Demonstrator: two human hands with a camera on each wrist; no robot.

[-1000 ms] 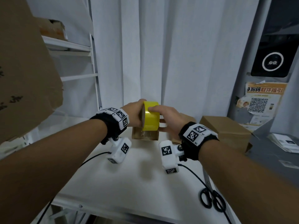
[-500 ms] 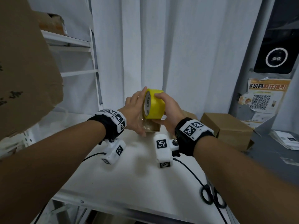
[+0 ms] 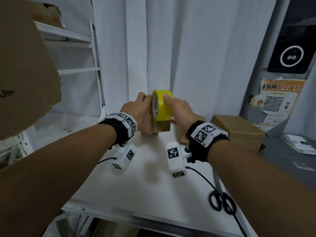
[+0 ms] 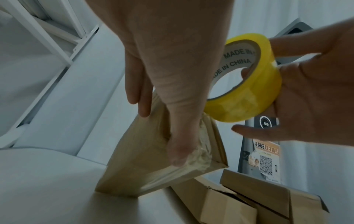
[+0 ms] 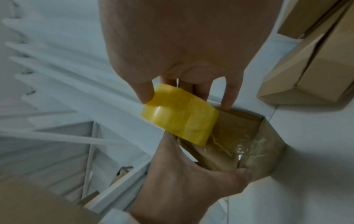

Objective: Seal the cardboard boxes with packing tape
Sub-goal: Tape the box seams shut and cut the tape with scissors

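Both hands work one small box [image 3: 160, 128] on the white table [image 3: 136, 185]. Left hand [image 3: 136, 115] clasps it, thumb pinning the tape end, probably so the strip stays anchored. Right hand [image 3: 179, 110] grips the yellow tape roll [image 3: 161, 105] just above (contents hidden). More boxes [image 3: 239, 132] sit beyond the right wrist.

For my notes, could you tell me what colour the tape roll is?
Yellow; the tape roll shows best in the left wrist view.
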